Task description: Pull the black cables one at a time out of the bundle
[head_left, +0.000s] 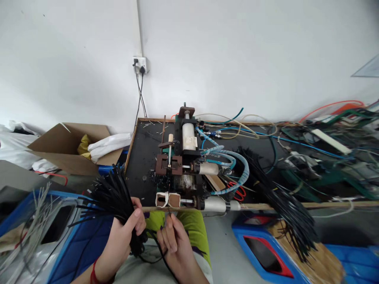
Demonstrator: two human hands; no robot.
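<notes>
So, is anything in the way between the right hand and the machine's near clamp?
Nothing visible is. The black cable pinched in the right hand runs up to the near clamp, with nothing seen blocking it. The left hand, gripping the black bundle, is off to the left.

A workshop, shown by the pneumatic machine [189, 136] and hoses [244, 173].

Workbench [141, 152]: before the wall [237, 59]. On it: machine [169, 165], toward left end; second wire bundle [275, 197], right, overhanging the front; scissors [243, 193] between. Left of workbench: carton [68, 163], bag [108, 145] across its right side. Left foreground: crate [65, 238]. Between crate and right hand [174, 240]: left hand [127, 228], gripping wire bundle [111, 195].
</notes>
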